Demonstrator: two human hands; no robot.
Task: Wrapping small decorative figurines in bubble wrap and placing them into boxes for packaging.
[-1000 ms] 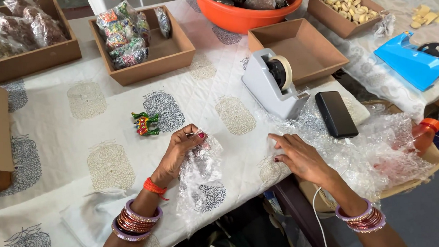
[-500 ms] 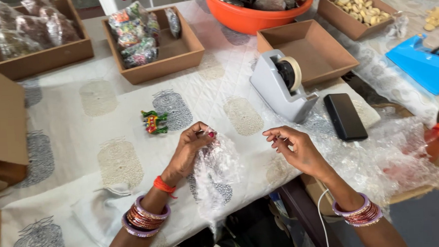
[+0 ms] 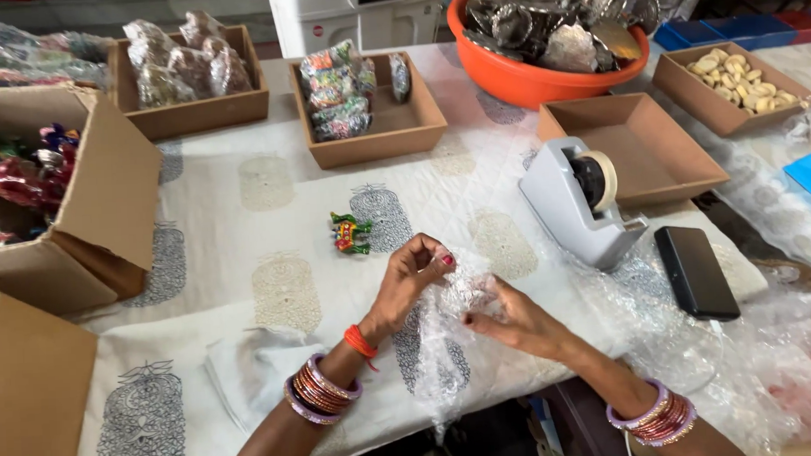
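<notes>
Patterned tablecloth (image 3: 267, 184), both hands' fingers (image 3: 425, 254) pinching bubble wrap (image 3: 442, 345), contents hidden

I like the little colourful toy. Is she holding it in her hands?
No, the colourful figurine lies alone on the tablecloth, while both hands hold bubble wrap.

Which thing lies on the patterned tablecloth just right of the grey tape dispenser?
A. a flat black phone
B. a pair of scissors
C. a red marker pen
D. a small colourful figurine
A: the flat black phone lies right beside the grey tape dispenser, on the patterned tablecloth.
</notes>
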